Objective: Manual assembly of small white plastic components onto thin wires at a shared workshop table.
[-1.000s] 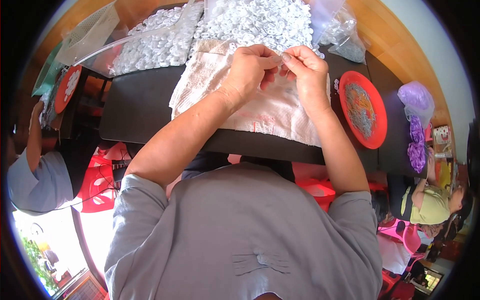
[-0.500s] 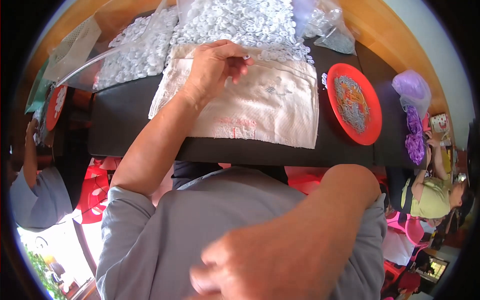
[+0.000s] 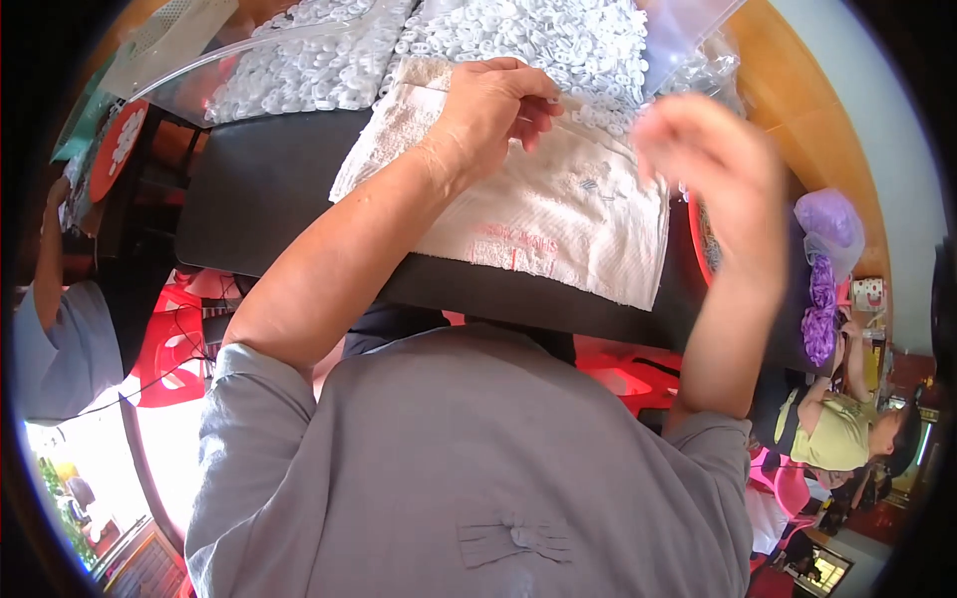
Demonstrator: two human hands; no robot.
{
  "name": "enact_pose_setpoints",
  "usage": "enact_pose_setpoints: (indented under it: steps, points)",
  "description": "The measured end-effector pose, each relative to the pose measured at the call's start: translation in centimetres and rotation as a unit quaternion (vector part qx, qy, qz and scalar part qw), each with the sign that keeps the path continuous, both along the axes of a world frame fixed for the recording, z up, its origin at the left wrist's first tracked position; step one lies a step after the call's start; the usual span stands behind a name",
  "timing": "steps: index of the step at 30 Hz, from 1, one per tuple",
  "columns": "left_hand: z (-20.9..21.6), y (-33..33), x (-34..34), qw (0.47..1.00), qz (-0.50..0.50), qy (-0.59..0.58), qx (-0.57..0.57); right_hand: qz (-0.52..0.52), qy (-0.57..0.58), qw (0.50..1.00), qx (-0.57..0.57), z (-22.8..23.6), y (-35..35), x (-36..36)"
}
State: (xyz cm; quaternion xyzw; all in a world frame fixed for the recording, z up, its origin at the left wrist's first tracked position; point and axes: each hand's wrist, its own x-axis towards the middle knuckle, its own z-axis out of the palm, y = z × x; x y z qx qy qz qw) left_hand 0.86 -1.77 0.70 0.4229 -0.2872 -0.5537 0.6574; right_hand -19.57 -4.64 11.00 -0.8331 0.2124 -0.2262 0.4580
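Observation:
My left hand [image 3: 498,110] is over the far part of a cream cloth [image 3: 558,239], thumb and fingers pinched together on a small white plastic piece, mostly hidden by the fingertips. Beyond them spreads a pile of small white plastic pieces with holes [image 3: 538,40]. To the right, my right hand [image 3: 713,149] is raised above the cloth's right edge and is smeared by motion. Whether it holds anything does not show. Behind that hand and wrist, a red plate [image 3: 697,239] is mostly covered. Several small grey metal bits [image 3: 590,183] lie on the cloth.
A dark table [image 3: 269,179] carries everything. A clear bag of white pieces [image 3: 309,75] stands at the far left. Purple bags [image 3: 829,219] are at the right. One person [image 3: 837,434] is at the right, another [image 3: 70,339] at the left by a red plate [image 3: 118,151].
My right hand has swung up from in front of my chest to above the cloth's right edge, covering much of the red plate. My left hand keeps its pinch. The whole view has shifted.

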Motion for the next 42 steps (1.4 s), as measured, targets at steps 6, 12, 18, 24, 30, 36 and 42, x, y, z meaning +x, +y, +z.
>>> enact_pose_setpoints:
  steps: [6, 12, 18, 24, 30, 36, 42]
  points:
    - [-0.4, 0.3, 0.6, 1.000, 0.022, -0.011, 0.002, -0.119, 0.209, 0.898, -0.368, -8.7, -7.1, 3.6]
    - [-0.8, 0.2, 0.5, 0.999, 0.019, -0.022, 0.019, -0.146, 0.261, 0.882, -0.365, -9.3, -8.0, 4.1]
    - [-0.8, 0.2, 0.5, 0.999, 0.026, -0.041, 0.007, -0.135, 0.222, 0.881, -0.396, -9.5, -7.3, 4.9]
    - [-0.6, 0.1, 0.7, 0.998, 0.031, -0.051, 0.008, -0.094, 0.169, 0.874, -0.446, -9.9, -7.3, 5.5]
    - [-0.5, 0.3, 0.4, 0.999, 0.021, -0.038, 0.010, -0.156, 0.089, 0.887, -0.426, -10.7, -6.6, 5.2]
    - [-0.2, 0.7, -0.3, 0.999, 0.016, -0.047, -0.005, -0.180, -0.090, 0.971, 0.131, -8.2, -4.6, 3.4]
    - [-0.3, 0.9, -0.8, 0.999, 0.005, -0.049, 0.006, -0.190, -0.122, 0.956, 0.188, -8.6, -3.8, 3.5]
